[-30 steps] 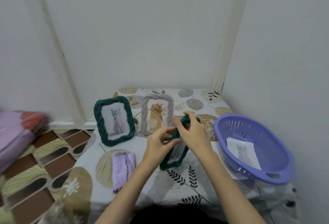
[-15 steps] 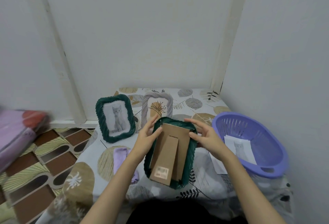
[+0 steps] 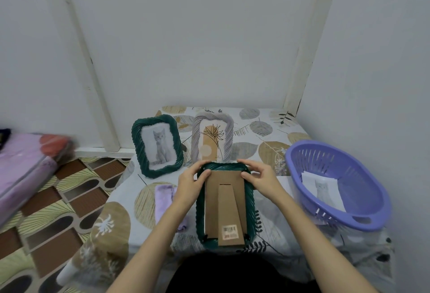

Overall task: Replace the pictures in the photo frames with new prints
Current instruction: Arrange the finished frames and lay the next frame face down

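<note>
A dark green frame (image 3: 250, 211) lies face down on the table in front of me, its brown cardboard back and stand facing up. My left hand (image 3: 189, 182) grips its top left corner, thumb on the cardboard. My right hand (image 3: 259, 177) grips the top right corner the same way. Behind stand a second green frame (image 3: 157, 145) with a grey cat picture and a pale lilac frame (image 3: 213, 140) with a plant drawing. A cat print (image 3: 322, 189) lies in the purple basket (image 3: 363, 217) at the right.
A lilac cloth (image 3: 164, 199) lies on the table left of the face-down frame, partly under my left arm. Folded pink bedding (image 3: 25, 169) sits on the patterned floor at far left. White walls close in behind and on the right.
The green frame was turned over from upright to face down and laid flat on the table. Both hands have shifted to its top corners.
</note>
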`<action>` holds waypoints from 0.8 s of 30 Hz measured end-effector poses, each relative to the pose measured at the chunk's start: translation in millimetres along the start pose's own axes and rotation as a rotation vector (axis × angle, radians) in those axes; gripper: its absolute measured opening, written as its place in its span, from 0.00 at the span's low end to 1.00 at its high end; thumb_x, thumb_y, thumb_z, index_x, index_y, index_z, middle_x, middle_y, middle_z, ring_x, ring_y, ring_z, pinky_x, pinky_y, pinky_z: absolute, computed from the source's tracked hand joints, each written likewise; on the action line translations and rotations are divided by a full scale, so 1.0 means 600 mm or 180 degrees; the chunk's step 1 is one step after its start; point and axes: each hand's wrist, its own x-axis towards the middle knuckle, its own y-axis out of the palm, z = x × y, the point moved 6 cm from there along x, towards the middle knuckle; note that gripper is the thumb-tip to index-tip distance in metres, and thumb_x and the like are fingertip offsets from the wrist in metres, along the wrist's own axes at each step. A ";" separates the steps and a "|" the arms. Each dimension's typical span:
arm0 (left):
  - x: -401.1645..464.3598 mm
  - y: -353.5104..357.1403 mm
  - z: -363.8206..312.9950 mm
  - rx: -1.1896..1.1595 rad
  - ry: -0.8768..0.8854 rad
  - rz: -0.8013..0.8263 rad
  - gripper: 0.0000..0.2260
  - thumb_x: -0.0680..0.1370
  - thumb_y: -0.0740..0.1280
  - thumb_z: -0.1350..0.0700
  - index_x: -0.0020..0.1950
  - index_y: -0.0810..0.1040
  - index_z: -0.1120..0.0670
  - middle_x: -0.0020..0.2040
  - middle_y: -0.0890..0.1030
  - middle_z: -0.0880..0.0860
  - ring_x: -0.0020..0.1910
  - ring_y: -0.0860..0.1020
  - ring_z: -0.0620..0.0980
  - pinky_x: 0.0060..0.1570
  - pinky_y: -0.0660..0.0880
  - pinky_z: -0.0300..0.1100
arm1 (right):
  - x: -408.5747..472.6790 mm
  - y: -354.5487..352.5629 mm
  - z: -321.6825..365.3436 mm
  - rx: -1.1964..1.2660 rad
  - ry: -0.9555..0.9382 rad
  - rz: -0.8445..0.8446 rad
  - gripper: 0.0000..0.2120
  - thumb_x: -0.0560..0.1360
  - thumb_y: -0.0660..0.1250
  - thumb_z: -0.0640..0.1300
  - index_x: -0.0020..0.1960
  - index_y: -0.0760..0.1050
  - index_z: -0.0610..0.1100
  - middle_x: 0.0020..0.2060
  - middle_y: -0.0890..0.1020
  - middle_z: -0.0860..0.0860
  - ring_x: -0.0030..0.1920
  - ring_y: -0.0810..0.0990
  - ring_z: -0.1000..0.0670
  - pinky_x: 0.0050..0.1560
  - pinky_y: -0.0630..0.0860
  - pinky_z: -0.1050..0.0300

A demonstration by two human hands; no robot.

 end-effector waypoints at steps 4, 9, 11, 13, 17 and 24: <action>0.000 0.000 0.009 0.0095 -0.0017 -0.0328 0.08 0.76 0.67 0.59 0.54 0.80 0.54 0.48 0.80 0.46 0.48 0.75 0.43 0.48 0.69 0.26 | 0.012 0.011 -0.005 -0.0035 0.0003 -0.0090 0.14 0.74 0.66 0.36 0.58 0.78 0.46 0.52 0.80 0.51 0.50 0.75 0.53 0.47 0.73 0.70; 0.008 0.005 0.023 0.0064 -0.0144 -0.0528 0.05 0.75 0.67 0.57 0.49 0.81 0.54 0.44 0.82 0.46 0.45 0.77 0.43 0.45 0.69 0.25 | 0.022 0.016 -0.021 0.0123 0.0070 -0.0310 0.10 0.73 0.67 0.36 0.51 0.81 0.48 0.46 0.83 0.52 0.43 0.76 0.53 0.51 0.76 0.54; 0.011 0.008 0.029 0.0052 -0.0195 -0.0595 0.05 0.75 0.67 0.57 0.48 0.82 0.54 0.42 0.82 0.47 0.45 0.78 0.44 0.43 0.69 0.27 | 0.025 0.019 -0.026 0.0162 0.0118 -0.0348 0.10 0.73 0.68 0.37 0.50 0.81 0.48 0.42 0.82 0.56 0.42 0.76 0.53 0.52 0.76 0.53; 0.017 0.012 0.039 0.0020 -0.0299 -0.0661 0.05 0.75 0.67 0.57 0.47 0.82 0.55 0.41 0.81 0.48 0.44 0.78 0.45 0.40 0.68 0.24 | 0.028 0.021 -0.032 0.0184 0.0185 -0.0383 0.10 0.73 0.68 0.37 0.50 0.81 0.49 0.40 0.81 0.57 0.42 0.76 0.53 0.53 0.76 0.51; 0.032 0.020 0.065 -0.0030 -0.0528 -0.0656 0.05 0.75 0.67 0.57 0.47 0.82 0.56 0.41 0.80 0.49 0.45 0.77 0.48 0.38 0.67 0.22 | 0.022 0.027 -0.052 0.0106 0.0625 -0.0298 0.19 0.73 0.68 0.47 0.63 0.73 0.51 0.48 0.78 0.50 0.52 0.77 0.48 0.58 0.74 0.51; 0.047 0.051 0.113 -0.0025 -0.1090 0.0143 0.20 0.78 0.63 0.55 0.69 0.67 0.59 0.67 0.72 0.56 0.65 0.70 0.52 0.64 0.64 0.40 | -0.037 0.036 -0.091 -0.0329 0.0835 0.0003 0.31 0.73 0.68 0.51 0.72 0.61 0.46 0.60 0.72 0.46 0.57 0.72 0.48 0.56 0.70 0.57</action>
